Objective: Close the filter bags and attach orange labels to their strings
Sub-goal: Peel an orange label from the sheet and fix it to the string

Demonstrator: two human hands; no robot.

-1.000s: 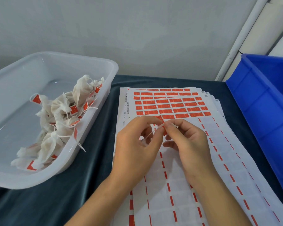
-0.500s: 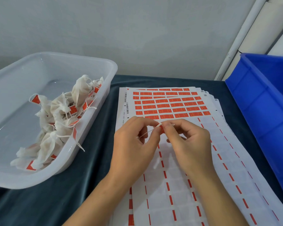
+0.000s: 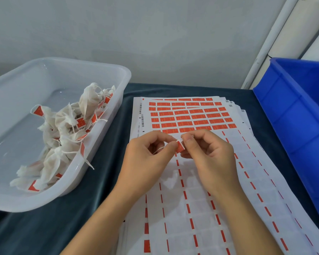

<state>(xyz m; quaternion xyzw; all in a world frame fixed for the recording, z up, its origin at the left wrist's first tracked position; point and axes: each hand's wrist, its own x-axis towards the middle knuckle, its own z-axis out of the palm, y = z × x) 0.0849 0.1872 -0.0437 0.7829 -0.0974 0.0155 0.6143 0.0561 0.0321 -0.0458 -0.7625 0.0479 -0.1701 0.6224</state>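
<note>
Over the label sheets [image 3: 190, 115], my left hand [image 3: 147, 162] pinches a thin white string [image 3: 159, 149] between thumb and forefinger. My right hand [image 3: 210, 159] pinches a small orange label [image 3: 180, 146] folded over that string's end. The two hands meet fingertip to fingertip. The filter bag on this string is hidden behind my left hand. Several rows of orange labels remain on the top sheet at the far end; nearer rows are peeled, leaving thin orange strips.
A clear plastic tub [image 3: 107, 70] on the left holds several closed white filter bags [image 3: 66, 126] with orange labels on their strings. A blue crate [image 3: 291, 115] stands at the right edge. Dark cloth [image 3: 53, 227] covers the table.
The orange label now shows folded over the string between my fingertips; before, mainly the string showed. Both hands stayed in nearly the same place.
</note>
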